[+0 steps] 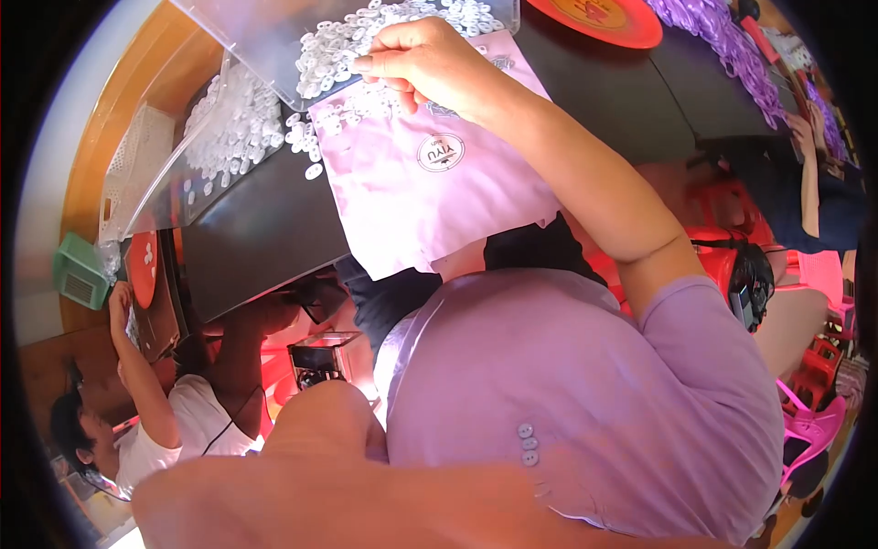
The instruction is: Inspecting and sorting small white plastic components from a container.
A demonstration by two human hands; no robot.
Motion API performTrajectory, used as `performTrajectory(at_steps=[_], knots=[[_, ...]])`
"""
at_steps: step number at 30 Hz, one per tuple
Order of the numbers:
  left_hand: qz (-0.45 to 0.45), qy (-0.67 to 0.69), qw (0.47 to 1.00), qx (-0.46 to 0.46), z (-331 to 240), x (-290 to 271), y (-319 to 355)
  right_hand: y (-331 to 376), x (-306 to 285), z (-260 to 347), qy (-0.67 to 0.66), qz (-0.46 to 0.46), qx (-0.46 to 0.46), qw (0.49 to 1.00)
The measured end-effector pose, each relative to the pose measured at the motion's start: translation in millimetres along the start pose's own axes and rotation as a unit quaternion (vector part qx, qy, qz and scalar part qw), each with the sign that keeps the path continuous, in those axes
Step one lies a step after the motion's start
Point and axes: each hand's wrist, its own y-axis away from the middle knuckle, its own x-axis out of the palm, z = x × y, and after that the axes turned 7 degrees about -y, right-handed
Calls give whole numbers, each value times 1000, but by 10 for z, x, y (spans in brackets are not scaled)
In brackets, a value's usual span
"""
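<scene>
Over at the far left of the frame there's a green plastic basket [80, 271], and below it, lower left, a co-worker in a white top [197, 416] has one hand [120, 302] beside a red plate [144, 270]. Next along, upper left, a clear bin [174, 157] holds a heap of white pieces. Along the lower edge, from the left, stretches the wearer's blurred left arm [320, 503]; the left hand I can't see from here, so I can't tell its grip. At the top centre, a clear tray [270, 64] on the dark desk [265, 242] is loaded with small white oval pieces [325, 59], some of them lying outside it. Just over these is the right hand [416, 64], grip nearly closed, thumb and forefinger close together, other fingers curled; whether it has hold of a piece I can't tell. Beneath it a pink cloth [421, 215] with a round emblem spreads from the desk towards the lap, in the middle of the frame. Further right, at the top, sit an orange-red dish [631, 35] and a bundle of purple strips [718, 50].
</scene>
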Motion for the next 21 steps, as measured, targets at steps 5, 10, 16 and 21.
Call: performTrajectory(at_steps=[5,10,16,21], knots=[[-2,-64,997,-41,27,-56,-58,-59,-127,41,-101,-66,-26,992],[-100,-368,906,-183,590,-169,-62,-11,-194,111,-206,-74,-14,976],[-59,-505,852,-123,1001,-456,-198,-3,-104,142,-185,-70,2,980],[37,-685,728,-4,1300,-488,-482,-1,38,39,18,-158,-91,983]])
